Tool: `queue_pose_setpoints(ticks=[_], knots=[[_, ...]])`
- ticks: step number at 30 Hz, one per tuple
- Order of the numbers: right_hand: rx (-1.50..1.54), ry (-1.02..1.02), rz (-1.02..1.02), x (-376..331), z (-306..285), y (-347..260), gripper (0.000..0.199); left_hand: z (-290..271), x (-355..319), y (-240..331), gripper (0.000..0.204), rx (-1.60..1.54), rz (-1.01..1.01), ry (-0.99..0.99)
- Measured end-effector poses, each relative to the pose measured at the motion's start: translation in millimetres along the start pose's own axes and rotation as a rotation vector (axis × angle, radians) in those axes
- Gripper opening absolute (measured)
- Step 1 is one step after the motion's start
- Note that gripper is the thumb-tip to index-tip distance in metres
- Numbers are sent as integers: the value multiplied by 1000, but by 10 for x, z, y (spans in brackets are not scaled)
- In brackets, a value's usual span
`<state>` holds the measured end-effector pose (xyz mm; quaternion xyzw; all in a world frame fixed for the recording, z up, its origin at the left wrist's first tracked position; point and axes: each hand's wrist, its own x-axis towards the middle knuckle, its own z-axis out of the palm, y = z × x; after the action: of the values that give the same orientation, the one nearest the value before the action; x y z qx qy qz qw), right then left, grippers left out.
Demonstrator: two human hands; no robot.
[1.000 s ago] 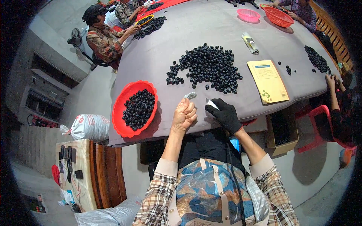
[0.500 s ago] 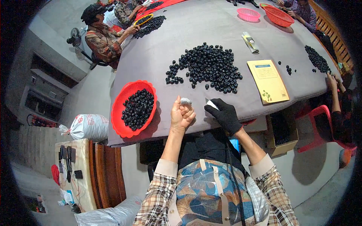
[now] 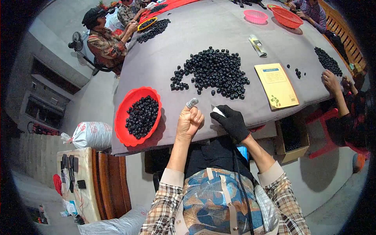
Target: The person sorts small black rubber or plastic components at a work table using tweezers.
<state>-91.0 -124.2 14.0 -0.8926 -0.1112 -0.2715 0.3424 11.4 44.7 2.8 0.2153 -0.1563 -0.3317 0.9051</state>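
My left hand [image 3: 189, 122] is raised at the table's near edge. Its fingers are curled in, and whatever they may hold is hidden. One fingertip wears a silvery wrap [image 3: 192, 103] and points up. Beside it, my right hand [image 3: 234, 122] has a black glove on and is closed round a small white-handled knife [image 3: 218, 112], its blade pointing toward my left hand. Beyond both hands lies a heap of small, dark, round berry-like pieces [image 3: 215, 72]. To the left, a red scalloped bowl [image 3: 122, 129] holds more such dark pieces.
A yellow booklet [image 3: 279, 88] and a pale packet [image 3: 257, 45] lie right of the heap on the grey-covered table [image 3: 156, 74]. Pink [image 3: 255, 17] and red [image 3: 288, 17] baskets stand far right. Other people work at the far left and right edges. A cardboard box [image 3: 291, 150] sits below.
The silver-wrapped finger now points more upward, and my left fingers have turned inward. My right hand has barely moved. At the right edge, another person's hand has shifted away from the dark pieces.
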Motion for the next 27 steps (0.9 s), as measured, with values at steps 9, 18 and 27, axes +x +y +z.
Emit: queue_pose_setpoints(ticks=[9, 18, 27], knots=[[30, 30, 21, -24, -6, 3, 30, 89, 1, 52, 47, -30, -96, -42], [89, -59, 161, -1, -48, -23, 25, 175, 10, -3, 25, 65, -50, 45], [-92, -51, -62, 26, -96, -77, 22, 64, 590, 261, 27, 1501, 224, 278]])
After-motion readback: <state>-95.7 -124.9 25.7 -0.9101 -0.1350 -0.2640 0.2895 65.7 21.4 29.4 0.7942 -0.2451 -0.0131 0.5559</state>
